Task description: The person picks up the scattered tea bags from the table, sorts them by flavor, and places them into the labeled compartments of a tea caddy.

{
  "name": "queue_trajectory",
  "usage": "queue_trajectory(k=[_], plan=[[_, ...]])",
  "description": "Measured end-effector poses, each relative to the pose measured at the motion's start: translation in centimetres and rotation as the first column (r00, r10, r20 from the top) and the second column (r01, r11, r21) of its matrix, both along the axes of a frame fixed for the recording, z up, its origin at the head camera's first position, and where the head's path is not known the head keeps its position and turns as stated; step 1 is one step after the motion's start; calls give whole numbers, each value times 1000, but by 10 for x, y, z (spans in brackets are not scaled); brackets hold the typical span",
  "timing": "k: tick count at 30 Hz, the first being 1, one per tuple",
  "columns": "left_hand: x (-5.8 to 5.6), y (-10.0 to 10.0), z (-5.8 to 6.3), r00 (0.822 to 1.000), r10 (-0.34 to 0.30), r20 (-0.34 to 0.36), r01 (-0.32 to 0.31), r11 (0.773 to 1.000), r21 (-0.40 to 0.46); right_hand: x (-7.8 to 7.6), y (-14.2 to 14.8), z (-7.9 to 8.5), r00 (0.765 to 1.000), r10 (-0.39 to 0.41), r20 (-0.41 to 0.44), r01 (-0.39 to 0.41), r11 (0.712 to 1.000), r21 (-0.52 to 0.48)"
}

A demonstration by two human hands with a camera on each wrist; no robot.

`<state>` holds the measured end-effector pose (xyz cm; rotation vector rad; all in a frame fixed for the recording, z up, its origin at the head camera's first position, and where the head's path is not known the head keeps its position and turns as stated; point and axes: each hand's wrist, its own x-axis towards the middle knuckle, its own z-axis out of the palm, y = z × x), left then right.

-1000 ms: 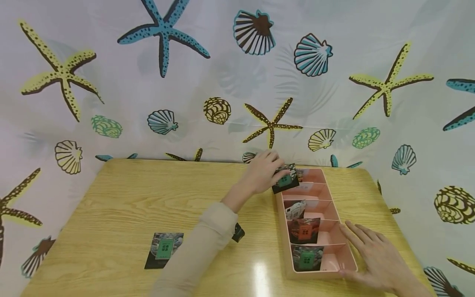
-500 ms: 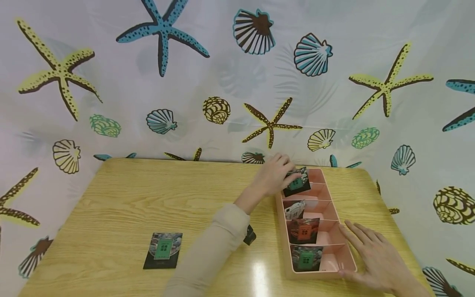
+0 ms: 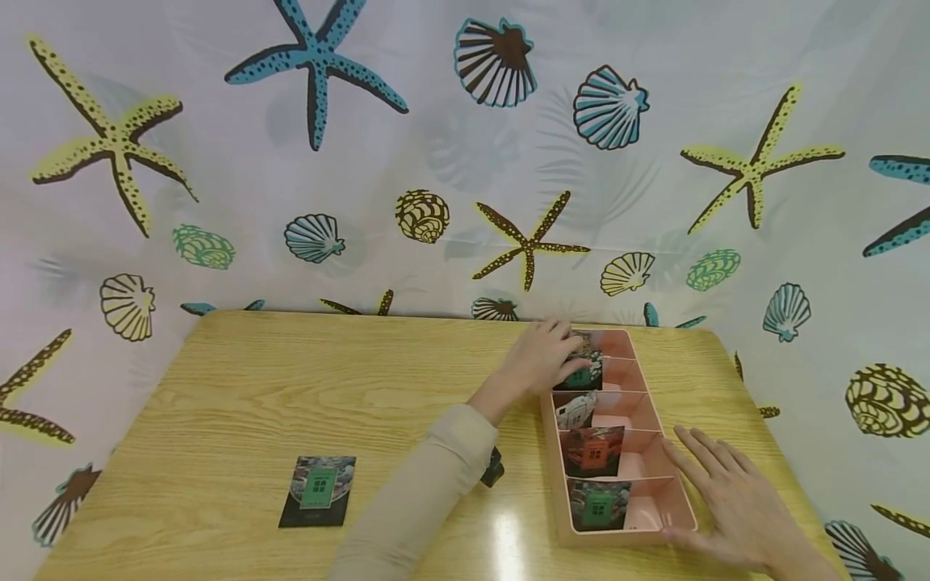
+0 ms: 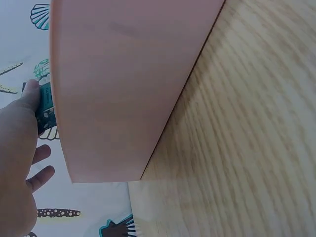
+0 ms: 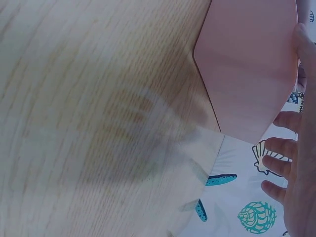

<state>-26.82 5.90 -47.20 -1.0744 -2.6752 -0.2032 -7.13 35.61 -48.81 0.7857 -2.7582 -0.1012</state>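
Observation:
A long pink divided box (image 3: 568, 516) stands on the table. At its second compartment from the back, my left hand (image 3: 534, 359) pinches a small black packet with a green label (image 3: 590, 375), its lower part down inside. The left wrist view has the thumb lying over the packet (image 4: 46, 111) above the box wall (image 4: 118, 89). Spread, mostly straight fingers of my right hand (image 3: 737, 504) lie along the box's right side, thumb at the front corner. In the right wrist view, that thumb (image 5: 301, 37) meets the box edge.
Other compartments hold a green-label packet (image 3: 600, 506), a red-label packet (image 3: 594, 452), a whitish packet (image 3: 576, 411) and one at the back. On the table (image 3: 291, 379) lie another green-label packet (image 3: 317, 492) and a dark item (image 3: 493, 470) partly behind the left sleeve. A patterned curtain (image 3: 450, 153) hangs behind.
My left hand has moved right and then down, carrying the green-label packet from above the box's left edge into the second compartment. My right hand has stayed at the box's front corner.

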Motion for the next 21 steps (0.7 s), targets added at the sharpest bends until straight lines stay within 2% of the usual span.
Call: queue_trajectory(k=[8,15,21], plan=[[2,5,-6,998,17,55,-14,998,-55,-1,1,-2,1000,4,-15,-4,1000,1],[2,8,-8,997,35,67,-28,993,-111,-1,1,-1,1000,1,-18,-1,1000,2],[2,8,-7,997,31,74,-24,995,-94,0,0,0,1000,-5,-5,4,1000,-1]])
